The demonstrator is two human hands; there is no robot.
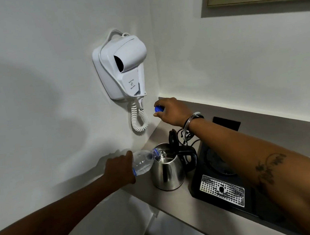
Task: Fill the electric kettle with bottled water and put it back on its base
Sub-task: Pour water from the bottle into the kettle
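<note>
A steel electric kettle (168,173) with a black handle stands on the grey counter (180,209), its black lid hinged up. My left hand (118,170) grips a clear plastic water bottle (142,164), tipped sideways with its neck over the kettle's mouth; water runs in. My right hand (170,112) is held above the back corner of the counter, pinching the blue bottle cap (158,108) between its fingertips. The round kettle base (218,163) sits on a black tray (232,200) to the right of the kettle, partly hidden by my right forearm.
A white wall-hung hair dryer (122,67) with a coiled cord (139,119) is fixed to the left wall above the counter. A perforated metal drip plate (221,189) lies in the tray. Black cable (185,136) trails behind the kettle. The counter's front edge runs diagonally near me.
</note>
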